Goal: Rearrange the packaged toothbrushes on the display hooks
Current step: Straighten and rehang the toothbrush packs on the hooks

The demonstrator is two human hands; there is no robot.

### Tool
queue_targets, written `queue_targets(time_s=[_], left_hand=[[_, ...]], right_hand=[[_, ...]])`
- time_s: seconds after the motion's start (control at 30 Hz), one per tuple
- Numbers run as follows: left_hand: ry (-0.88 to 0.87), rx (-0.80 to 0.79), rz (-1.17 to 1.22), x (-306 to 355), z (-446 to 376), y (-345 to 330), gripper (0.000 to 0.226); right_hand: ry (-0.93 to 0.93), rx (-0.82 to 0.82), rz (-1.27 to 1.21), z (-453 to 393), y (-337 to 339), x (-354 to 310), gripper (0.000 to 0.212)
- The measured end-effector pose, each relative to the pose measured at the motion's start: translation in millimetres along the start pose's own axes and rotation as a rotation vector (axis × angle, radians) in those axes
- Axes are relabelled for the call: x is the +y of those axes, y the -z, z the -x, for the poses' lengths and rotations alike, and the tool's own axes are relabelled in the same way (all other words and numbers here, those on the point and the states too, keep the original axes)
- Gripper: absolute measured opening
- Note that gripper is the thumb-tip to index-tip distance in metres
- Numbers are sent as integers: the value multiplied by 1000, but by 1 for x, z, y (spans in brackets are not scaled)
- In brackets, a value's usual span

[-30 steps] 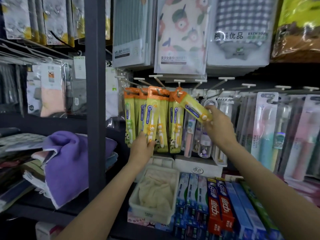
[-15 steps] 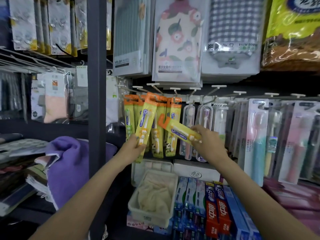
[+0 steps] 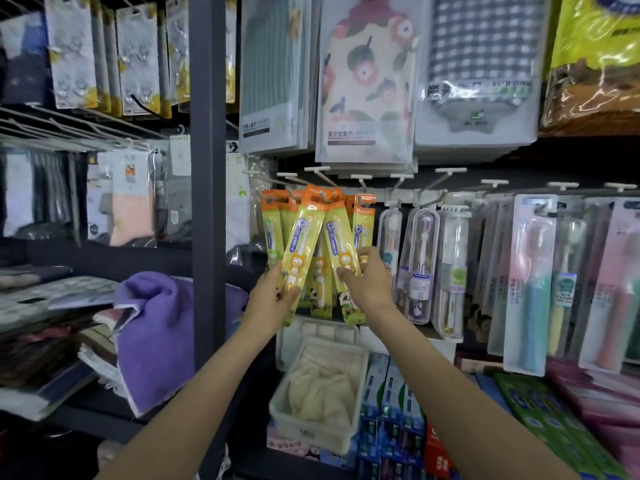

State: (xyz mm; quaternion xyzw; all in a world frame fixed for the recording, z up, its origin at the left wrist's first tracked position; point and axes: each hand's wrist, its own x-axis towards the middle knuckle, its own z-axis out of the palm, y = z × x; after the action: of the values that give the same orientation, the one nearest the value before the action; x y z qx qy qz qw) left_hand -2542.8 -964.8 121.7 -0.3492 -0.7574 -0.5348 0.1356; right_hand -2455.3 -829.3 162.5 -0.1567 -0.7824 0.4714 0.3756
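Even, fairly bright indoor light falls from above onto the yellow toothbrush packs (image 3: 311, 251), which read sharp enough for their print to show, while white glare streaks the glossy gingham towel bag (image 3: 481, 74) up and to their right. Down and left of the packs the shelf under the purple towel (image 3: 156, 334) sinks into deep shadow. Far from the packs, at the frame edges, shelves bend and detail smears softly

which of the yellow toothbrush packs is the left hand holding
The left hand grips the yellow pack that tilts with its orange top leaning right. The right hand holds the mirror-tilted pack; the others hang straight behind.
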Motion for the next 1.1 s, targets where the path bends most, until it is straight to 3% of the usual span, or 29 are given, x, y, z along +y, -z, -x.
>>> queue_targets(time_s=[0.17,0.37,0.6,0.77,0.97,1.1], left_hand=[[73,93,-93,1,0,-7,42],[63,148,-178,-4,-4,-17,47],[57,145,-189,-6,-3,-21,42],[59,133,-206,-6,-2,-22,42],[44,134,-165,-5,-2,-27,43],[44,154,-152,-7,1,-30,46]], right_hand=[[28,-89,169,-3,3,21,32],[70,91,337,-19,17,41,19],[18,120,267,-34,1,35,39],[38,181,374,-37,0,37,10],[-10,99,285,-41,14,36,44],[-61,85,287,-49,6,35,46]])
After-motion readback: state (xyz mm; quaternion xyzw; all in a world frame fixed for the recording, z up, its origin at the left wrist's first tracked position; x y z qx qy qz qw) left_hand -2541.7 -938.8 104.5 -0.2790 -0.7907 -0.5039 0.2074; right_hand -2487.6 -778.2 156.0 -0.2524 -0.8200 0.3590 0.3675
